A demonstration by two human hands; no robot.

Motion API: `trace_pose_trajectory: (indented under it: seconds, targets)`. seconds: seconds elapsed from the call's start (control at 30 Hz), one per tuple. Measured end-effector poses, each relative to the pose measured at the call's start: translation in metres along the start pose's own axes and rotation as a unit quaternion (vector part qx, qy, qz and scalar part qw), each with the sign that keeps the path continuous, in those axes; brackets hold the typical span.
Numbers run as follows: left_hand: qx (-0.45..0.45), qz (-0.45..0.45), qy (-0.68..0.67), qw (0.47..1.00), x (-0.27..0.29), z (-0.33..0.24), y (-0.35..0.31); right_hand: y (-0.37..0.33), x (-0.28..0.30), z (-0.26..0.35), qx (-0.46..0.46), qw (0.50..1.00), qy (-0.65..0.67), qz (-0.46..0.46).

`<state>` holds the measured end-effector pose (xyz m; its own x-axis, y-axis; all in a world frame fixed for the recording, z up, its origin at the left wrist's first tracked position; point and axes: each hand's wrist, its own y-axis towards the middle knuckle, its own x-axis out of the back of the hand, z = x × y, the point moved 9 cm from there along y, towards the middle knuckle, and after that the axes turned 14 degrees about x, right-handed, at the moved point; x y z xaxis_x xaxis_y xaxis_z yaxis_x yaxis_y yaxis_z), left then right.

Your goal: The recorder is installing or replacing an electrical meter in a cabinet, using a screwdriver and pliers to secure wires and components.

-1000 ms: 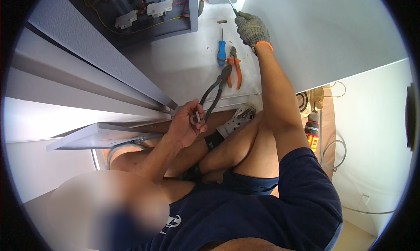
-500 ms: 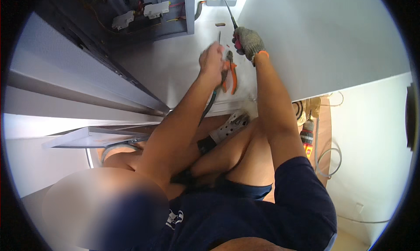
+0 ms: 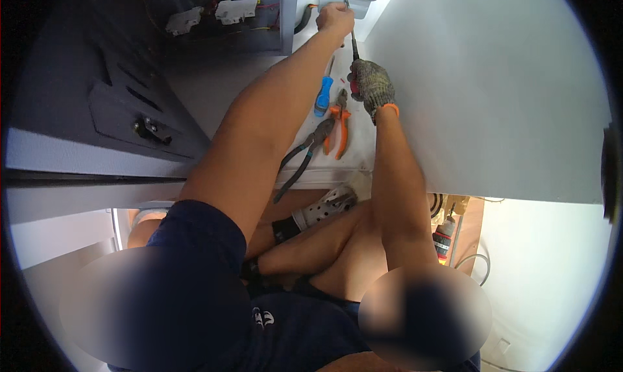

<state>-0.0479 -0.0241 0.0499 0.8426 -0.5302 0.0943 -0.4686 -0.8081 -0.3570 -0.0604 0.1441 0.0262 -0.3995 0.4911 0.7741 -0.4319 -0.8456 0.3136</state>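
In my right hand point(image 3: 372, 85), which wears a grey knit glove, is a screwdriver point(image 3: 355, 46) with a red and black handle. Its long shaft points up at the grey box with a clear cover point(image 3: 363, 9), apparently an electric meter. My bare left hand point(image 3: 335, 20) is at the lower part of that box, fingers bent together beside the screwdriver's tip; what they pinch is hidden. Below the hands, a blue-handled screwdriver point(image 3: 322, 98), orange-handled cutting pliers point(image 3: 341, 122) and black-handled pliers point(image 3: 310, 151) lie on the white surface.
A grey metal cabinet point(image 3: 285, 22) holding white breakers point(image 3: 236, 11) and wires stands at the upper left. Its dark door point(image 3: 130, 106) is on the left, beside my left arm. A large pale panel point(image 3: 493, 99) rises along my right arm. A red and black tool point(image 3: 443, 238) lies at lower right.
My left hand has let go of the blue-handled screwdriver and moved up to the box. My right hand still holds its screwdriver, slightly lower in view. The cabinet door shows more at left.
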Motion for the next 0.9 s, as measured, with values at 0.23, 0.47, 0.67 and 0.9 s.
trace_pose_trajectory:
  seconds: [0.23,0.47,0.67,0.9]
  targets:
    - [0.066,0.122,-0.187,0.973,-0.017,0.001,0.016,-0.020,-0.002,0.012,-0.314,0.906,0.285,-0.018]
    - [0.077,0.157,-0.217,0.960,-0.015,-0.002,0.010,-0.022,0.004,0.019,-0.332,0.885,0.320,-0.058]
    - [0.084,0.166,-0.221,0.957,-0.015,-0.001,0.012,-0.026,0.004,0.025,-0.353,0.856,0.370,-0.075]
    - [0.077,0.174,-0.220,0.957,-0.011,-0.005,0.015,-0.021,-0.014,0.031,-0.315,0.773,0.544,-0.090]
